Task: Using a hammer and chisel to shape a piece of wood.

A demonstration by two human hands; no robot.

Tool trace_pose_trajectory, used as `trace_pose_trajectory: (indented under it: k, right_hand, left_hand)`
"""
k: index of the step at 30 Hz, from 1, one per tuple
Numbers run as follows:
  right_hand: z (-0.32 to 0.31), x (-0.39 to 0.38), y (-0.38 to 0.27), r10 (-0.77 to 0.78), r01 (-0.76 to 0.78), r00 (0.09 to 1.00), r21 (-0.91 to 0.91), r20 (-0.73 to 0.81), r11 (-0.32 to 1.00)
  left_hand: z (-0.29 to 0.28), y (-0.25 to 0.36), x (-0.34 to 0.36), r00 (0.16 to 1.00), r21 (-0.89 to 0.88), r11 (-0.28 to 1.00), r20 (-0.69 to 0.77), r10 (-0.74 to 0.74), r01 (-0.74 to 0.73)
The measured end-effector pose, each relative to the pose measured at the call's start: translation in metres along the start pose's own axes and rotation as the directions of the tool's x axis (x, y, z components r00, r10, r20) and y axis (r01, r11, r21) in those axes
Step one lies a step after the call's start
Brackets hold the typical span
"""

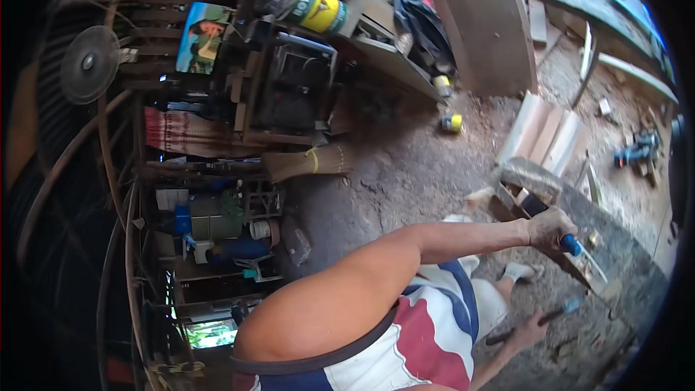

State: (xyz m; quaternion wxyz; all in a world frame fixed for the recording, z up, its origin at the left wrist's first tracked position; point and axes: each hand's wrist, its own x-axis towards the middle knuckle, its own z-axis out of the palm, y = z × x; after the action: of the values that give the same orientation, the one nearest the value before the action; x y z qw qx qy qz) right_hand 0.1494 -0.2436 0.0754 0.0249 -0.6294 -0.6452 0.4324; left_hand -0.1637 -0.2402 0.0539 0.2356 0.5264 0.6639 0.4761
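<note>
My left arm reaches across the middle to the right. My left hand (552,229) is closed round a chisel-like tool (572,245) with a black and blue handle, whose pale metal end points to the lower right. Under that hand lies a long wooden piece (575,269) on a grey, worn work surface (630,264). Lower down, my right hand (528,331) is wrapped round a dark-handled hand tool (554,314) with a light metal end; its exact kind is unclear. The two tools are apart.
Pale planks (541,134) lean beside the work surface. A blue power tool (637,153) lies at the far right. Small yellow cans (452,123) stand on the dirt floor. A tall brown board (481,22), shelves with a large yellow tin (318,9) and a fan (90,62) are farther off.
</note>
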Motion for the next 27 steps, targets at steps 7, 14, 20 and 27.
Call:
trace_pose_trajectory:
  k: [7, 14, 20, 27]
  right_hand:
    - [-0.036, 0.026, 0.089, -0.157, 0.150, 0.985, -0.090, -0.078, 0.985]
    - [0.013, 0.025, 0.079, 0.068, -0.081, 0.987, 0.087, 0.144, 0.993]
    - [0.034, 0.007, 0.067, 0.087, -0.140, 0.956, 0.175, 0.279, 0.975]
    - [-0.003, 0.010, 0.100, 0.153, -0.189, 0.954, 0.123, 0.257, 0.974]
  left_hand:
    - [-0.124, 0.013, 0.018, 0.970, 0.434, 0.900, -0.233, 0.066, 0.043]
    - [-0.063, 0.000, -0.057, 0.906, 0.447, 0.802, -0.048, -0.421, 0.397]
    - [-0.018, -0.012, -0.120, 0.772, 0.525, 0.654, -0.009, -0.635, 0.544]
    - [-0.011, 0.027, -0.111, 0.855, 0.394, 0.789, 0.019, -0.519, 0.471]
